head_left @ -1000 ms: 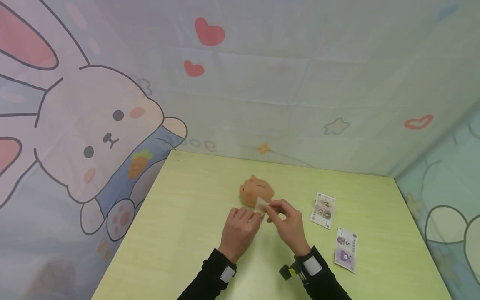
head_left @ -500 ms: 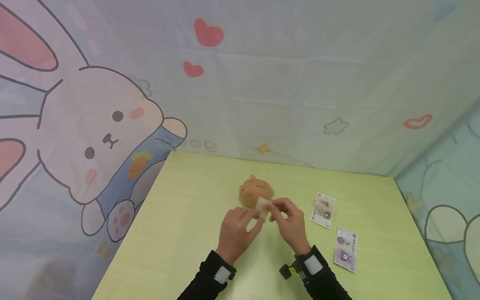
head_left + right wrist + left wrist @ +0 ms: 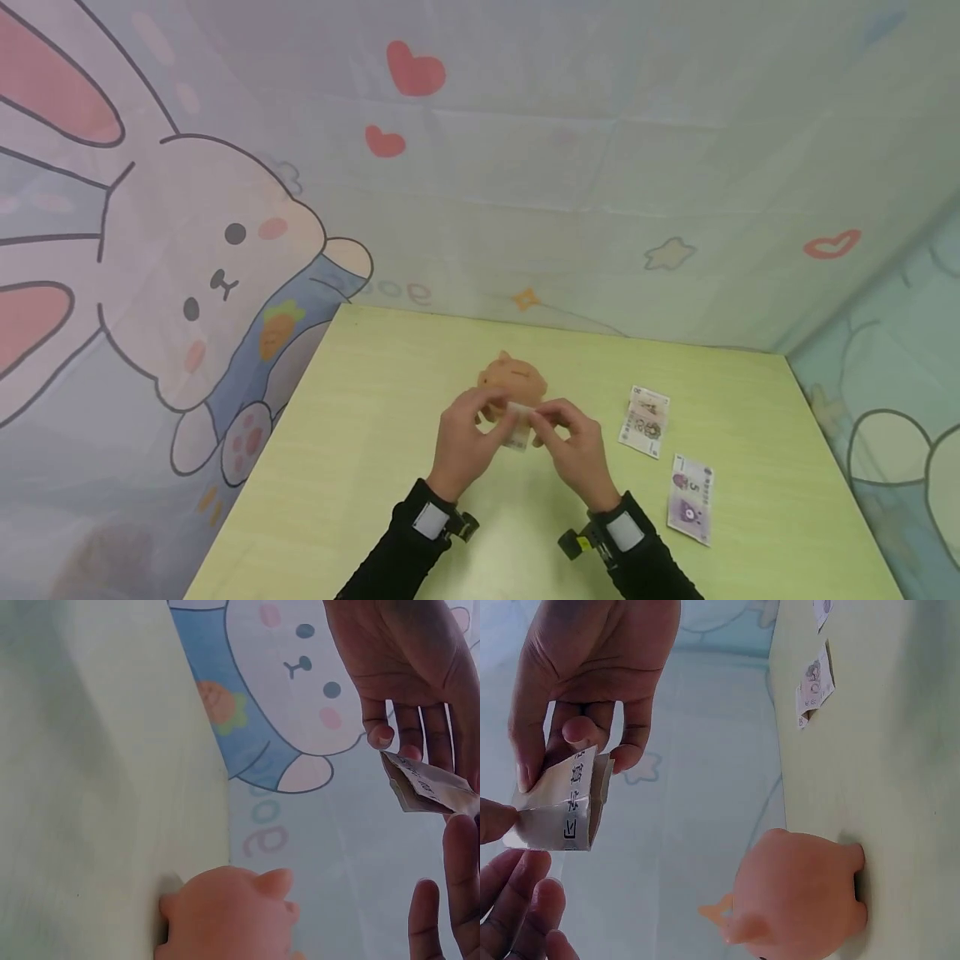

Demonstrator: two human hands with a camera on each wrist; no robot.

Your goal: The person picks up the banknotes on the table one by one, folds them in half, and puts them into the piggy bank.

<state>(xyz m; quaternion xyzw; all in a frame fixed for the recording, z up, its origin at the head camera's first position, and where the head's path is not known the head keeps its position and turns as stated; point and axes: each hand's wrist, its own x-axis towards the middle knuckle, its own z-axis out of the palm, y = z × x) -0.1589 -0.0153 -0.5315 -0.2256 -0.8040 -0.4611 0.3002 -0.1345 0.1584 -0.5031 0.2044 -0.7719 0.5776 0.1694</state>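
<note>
A small folded banknote (image 3: pixel 518 427) with printed characters is held between both hands, just in front of a pig-shaped piggy bank (image 3: pixel 517 377). My left hand (image 3: pixel 460 437) pinches its left side between thumb and fingers. From the other side, my right hand (image 3: pixel 576 446) grips it between thumb and index finger. The left wrist view shows the folded layers (image 3: pixel 566 802) standing slightly apart at one edge. The orange-pink piggy bank (image 3: pixel 799 892) stands on its feet, with a dark slot on its back in the head view; the left hand's fingers overlap its near side there.
Two flat banknotes lie on the right of the pale yellow-green table (image 3: pixel 390 417): a brownish one (image 3: pixel 645 422) and a purple one marked 5 (image 3: pixel 691 498). Behind the table hangs a cloth backdrop (image 3: pixel 525 192) with a rabbit and hearts.
My left hand has loosened, shifted up toward the piggy bank and taken a new hold on the folded banknote. The note has turned and dropped slightly; the right hand keeps its hold.
</note>
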